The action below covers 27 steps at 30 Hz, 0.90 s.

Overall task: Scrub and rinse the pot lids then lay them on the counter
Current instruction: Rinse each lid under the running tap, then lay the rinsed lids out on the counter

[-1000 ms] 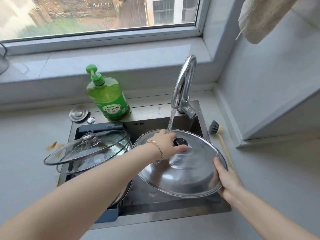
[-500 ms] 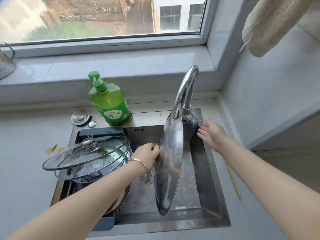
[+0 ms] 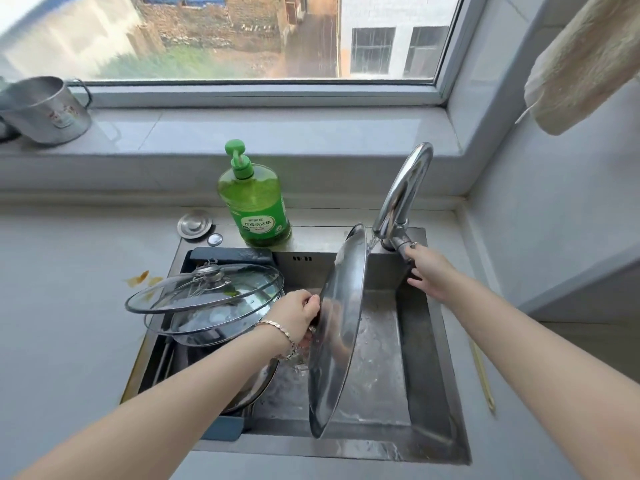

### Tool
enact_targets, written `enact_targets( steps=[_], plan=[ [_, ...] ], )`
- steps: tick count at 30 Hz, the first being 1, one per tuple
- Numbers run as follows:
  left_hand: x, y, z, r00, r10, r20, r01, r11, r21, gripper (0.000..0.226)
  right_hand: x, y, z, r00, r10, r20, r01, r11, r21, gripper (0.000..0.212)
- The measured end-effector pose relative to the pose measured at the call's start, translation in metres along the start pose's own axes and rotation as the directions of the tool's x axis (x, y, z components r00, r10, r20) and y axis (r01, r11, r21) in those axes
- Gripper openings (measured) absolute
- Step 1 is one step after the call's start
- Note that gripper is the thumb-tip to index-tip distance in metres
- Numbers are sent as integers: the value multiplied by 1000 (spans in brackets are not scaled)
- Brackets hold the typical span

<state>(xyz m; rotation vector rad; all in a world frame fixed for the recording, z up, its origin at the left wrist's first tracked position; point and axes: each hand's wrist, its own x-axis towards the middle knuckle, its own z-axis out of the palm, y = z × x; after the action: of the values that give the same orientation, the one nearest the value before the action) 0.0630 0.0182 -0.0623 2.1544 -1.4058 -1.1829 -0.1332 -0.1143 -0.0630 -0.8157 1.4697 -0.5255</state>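
A large steel lid [image 3: 341, 327] stands on edge in the sink [image 3: 433, 358], its top rim under the running tap [image 3: 398, 199]. My left hand [image 3: 298, 311] grips its knob on the hidden left face. My right hand [image 3: 427, 271] reaches to the tap lever [image 3: 403, 245], fingertips touching it, fingers apart. Two glass lids [image 3: 204, 296] lie stacked on a pot [image 3: 249, 386] in the sink's left half.
A green soap bottle [image 3: 254, 202] stands behind the sink, beside a drain stopper [image 3: 194, 224]. A metal mug [image 3: 43, 110] sits on the window sill. A brush handle [image 3: 483, 375] lies on the right counter. A cloth [image 3: 581, 60] hangs top right.
The steel lid went from lying flat under the water, held by both hands, to standing on edge. My right hand left its rim and moved up to the tap lever.
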Motion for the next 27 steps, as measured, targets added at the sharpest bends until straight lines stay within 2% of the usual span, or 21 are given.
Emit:
enact_targets(
  steps=[4,6,9,13,19,24,27],
  plan=[
    [-16,-8,-9,998,-35,-47,31,996,-83,37,-32,14,1,999,-2,-39,-12,928,-372,36],
    [-24,-9,-15,994,-58,-90,45,989,-139,39,-48,19,4,999,-45,-6,35,853,-521,37],
    [-40,-4,-30,984,-76,-164,34,969,-243,39,-73,20,11,990,-80,113,134,750,-647,36],
    [-56,6,-56,974,-68,-215,-15,931,-364,36,-101,10,31,974,-72,216,207,676,-708,27],
    [-77,20,-112,915,-91,-393,-154,822,-548,32,-128,-9,63,934,-175,311,355,556,-752,28],
    [-81,9,-182,831,-58,-553,-236,864,-445,44,-134,-23,109,889,-268,372,457,447,-769,31],
    [-79,-14,-224,844,-39,-535,-211,893,-398,43,-127,-30,158,860,-321,396,503,407,-762,32]
  ],
)
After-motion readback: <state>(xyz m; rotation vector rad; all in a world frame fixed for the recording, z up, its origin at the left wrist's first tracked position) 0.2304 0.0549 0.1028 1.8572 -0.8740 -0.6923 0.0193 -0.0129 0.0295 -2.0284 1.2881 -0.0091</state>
